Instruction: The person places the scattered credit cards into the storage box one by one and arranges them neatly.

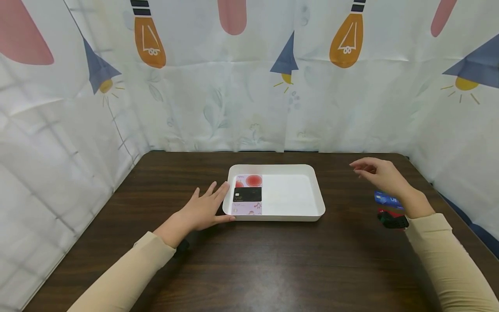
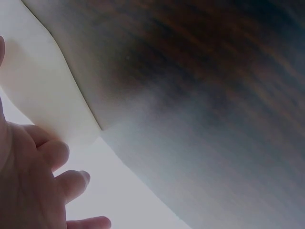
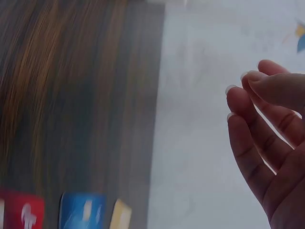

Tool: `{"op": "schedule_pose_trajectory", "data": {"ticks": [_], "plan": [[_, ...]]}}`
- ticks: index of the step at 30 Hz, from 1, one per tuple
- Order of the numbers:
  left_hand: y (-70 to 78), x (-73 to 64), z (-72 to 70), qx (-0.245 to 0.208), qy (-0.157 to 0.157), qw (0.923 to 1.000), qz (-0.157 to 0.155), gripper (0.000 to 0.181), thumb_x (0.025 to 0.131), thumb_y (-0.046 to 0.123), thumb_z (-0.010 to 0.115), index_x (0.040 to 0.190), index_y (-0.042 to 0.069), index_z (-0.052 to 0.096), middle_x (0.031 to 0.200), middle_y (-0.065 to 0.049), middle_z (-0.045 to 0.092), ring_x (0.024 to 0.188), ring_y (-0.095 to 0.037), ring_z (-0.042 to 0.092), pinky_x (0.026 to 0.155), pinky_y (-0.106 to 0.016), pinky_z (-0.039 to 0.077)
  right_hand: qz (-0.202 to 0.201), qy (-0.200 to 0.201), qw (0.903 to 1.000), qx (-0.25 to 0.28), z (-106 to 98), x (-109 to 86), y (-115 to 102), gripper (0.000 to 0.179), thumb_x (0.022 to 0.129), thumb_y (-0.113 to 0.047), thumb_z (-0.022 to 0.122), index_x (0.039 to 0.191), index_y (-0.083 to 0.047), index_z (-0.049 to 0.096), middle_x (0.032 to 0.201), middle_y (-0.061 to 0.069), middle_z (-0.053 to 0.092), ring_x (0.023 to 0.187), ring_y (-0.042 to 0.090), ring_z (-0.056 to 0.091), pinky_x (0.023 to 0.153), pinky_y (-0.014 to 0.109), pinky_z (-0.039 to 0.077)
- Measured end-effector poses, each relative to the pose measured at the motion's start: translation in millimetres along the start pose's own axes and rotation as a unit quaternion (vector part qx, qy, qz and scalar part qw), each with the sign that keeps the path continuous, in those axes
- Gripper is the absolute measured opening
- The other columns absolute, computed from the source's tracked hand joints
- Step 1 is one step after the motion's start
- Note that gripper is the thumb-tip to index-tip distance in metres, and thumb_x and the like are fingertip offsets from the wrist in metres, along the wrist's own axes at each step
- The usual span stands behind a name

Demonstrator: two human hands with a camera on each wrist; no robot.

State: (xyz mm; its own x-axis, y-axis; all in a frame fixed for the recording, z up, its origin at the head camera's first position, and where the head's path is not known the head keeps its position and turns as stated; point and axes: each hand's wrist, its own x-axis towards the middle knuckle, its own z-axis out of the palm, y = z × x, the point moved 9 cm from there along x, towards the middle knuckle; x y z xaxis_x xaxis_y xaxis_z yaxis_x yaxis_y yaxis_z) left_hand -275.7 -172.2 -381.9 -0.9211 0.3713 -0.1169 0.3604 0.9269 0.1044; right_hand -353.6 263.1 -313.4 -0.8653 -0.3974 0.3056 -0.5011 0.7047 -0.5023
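Note:
A white tray [image 1: 288,218] sits mid-table, with three cards in its left part: a pink card with red circles [image 1: 254,180], a black VIP card [image 1: 247,194] and a pale purple VIP card [image 1: 247,208]. My left hand [image 1: 200,211] rests against the tray's left side, fingers spread and nearly straight; the left wrist view shows its fingertips by the tray wall [image 2: 47,81]. Raised over the table's right side, my right hand [image 1: 380,175] has loosely bent fingers and nothing visible between them. Under that forearm lie a blue card [image 1: 387,199] and a red card [image 3: 21,210], partly hidden.
A yellowish card edge [image 3: 120,214] appears beside the blue card in the right wrist view. The dark wooden table [image 1: 265,264] ends at a white printed curtain [image 1: 249,108] behind and at the sides. A black wrist device [image 1: 393,220] partly covers the red card.

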Motion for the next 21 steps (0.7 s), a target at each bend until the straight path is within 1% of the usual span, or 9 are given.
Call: {"op": "schedule_pose_trajectory", "data": {"ticks": [1,5,8,12,14,17,19,21], "plan": [[-0.4,-0.2,0.6,0.0,0.0,1.0,-0.001,0.103,0.094,0.065,0.061,0.164,0.003,0.017,0.168,-0.014,0.024,0.154,-0.039,0.017,0.115,-0.072,0.015,0.004,0.004,1.0,-0.007,-3,-1.7,5,0.023,0.103,-0.004,0.061,0.125,-0.002,0.069,0.105,0.015,0.072,0.087,0.03,0.069,0.069,0.019,0.051],[-2.1,-1.5,2.3,0.005,-0.001,1.0,-0.003,0.104,0.094,0.066,0.061,0.164,0.004,0.016,0.168,-0.013,0.022,0.155,-0.038,0.015,0.115,-0.071,0.015,0.033,0.019,0.9991,-0.019,-11,-9.2,28,0.026,0.104,-0.005,0.06,0.128,0.002,0.066,0.106,0.023,0.07,0.086,0.032,0.067,0.065,0.021,0.05],[-2.6,-2.3,2.3,0.006,0.0,1.0,-0.004,0.104,0.094,0.066,0.061,0.164,0.004,0.015,0.169,-0.013,0.021,0.155,-0.038,0.015,0.116,-0.071,0.015,0.056,0.031,0.9975,-0.03,-18,-15.3,47,0.027,0.105,-0.006,0.059,0.13,0.004,0.064,0.107,0.026,0.069,0.085,0.031,0.066,0.062,0.021,0.048],[-2.8,-2.7,1.6,0.005,0.002,1.0,-0.003,0.104,0.094,0.066,0.061,0.164,0.003,0.015,0.169,-0.013,0.021,0.155,-0.038,0.015,0.115,-0.071,0.014,0.09,0.037,0.9949,-0.028,-26,-23.3,72,0.03,0.106,-0.011,0.058,0.131,0.005,0.062,0.11,0.029,0.068,0.082,0.013,0.062,0.061,0.021,0.048],[-2.9,-2.9,1.7,0.007,0.002,1.0,-0.003,0.104,0.094,0.066,0.061,0.164,0.003,0.015,0.169,-0.013,0.021,0.155,-0.038,0.014,0.115,-0.072,0.014,0.106,0.037,0.9935,-0.016,-28,-27.5,84,0.033,0.107,-0.013,0.057,0.132,0.007,0.061,0.111,0.031,0.066,0.08,0.005,0.06,0.063,0.018,0.048],[-3.2,-2.6,2.1,0.009,0.001,1.0,-0.003,0.104,0.094,0.066,0.061,0.164,0.003,0.015,0.169,-0.013,0.021,0.155,-0.038,0.014,0.116,-0.071,0.014,0.129,0.034,0.9911,0.004,-31,-33.5,101,0.034,0.107,-0.013,0.055,0.132,0.011,0.058,0.111,0.035,0.065,0.078,-0.001,0.06,0.063,0.016,0.048],[-3.3,-1.8,1.8,0.01,0.003,0.9999,-0.002,0.104,0.094,0.066,0.061,0.164,0.003,0.016,0.169,-0.013,0.021,0.155,-0.038,0.014,0.115,-0.072,0.014,0.139,0.033,0.9897,0.006,-33,-36.4,110,0.035,0.107,-0.012,0.055,0.132,0.012,0.058,0.11,0.036,0.065,0.077,-0.001,0.06,0.062,0.016,0.049],[-3.4,-1.0,1.1,0.01,0.005,0.9999,-0.002,0.104,0.094,0.066,0.061,0.164,0.003,0.016,0.169,-0.013,0.021,0.155,-0.039,0.015,0.115,-0.072,0.014,0.146,0.03,0.9888,0.002,-34,-37.7,116,0.034,0.107,-0.011,0.055,0.131,0.014,0.058,0.109,0.037,0.065,0.077,0.004,0.062,0.062,0.018,0.05]]}}
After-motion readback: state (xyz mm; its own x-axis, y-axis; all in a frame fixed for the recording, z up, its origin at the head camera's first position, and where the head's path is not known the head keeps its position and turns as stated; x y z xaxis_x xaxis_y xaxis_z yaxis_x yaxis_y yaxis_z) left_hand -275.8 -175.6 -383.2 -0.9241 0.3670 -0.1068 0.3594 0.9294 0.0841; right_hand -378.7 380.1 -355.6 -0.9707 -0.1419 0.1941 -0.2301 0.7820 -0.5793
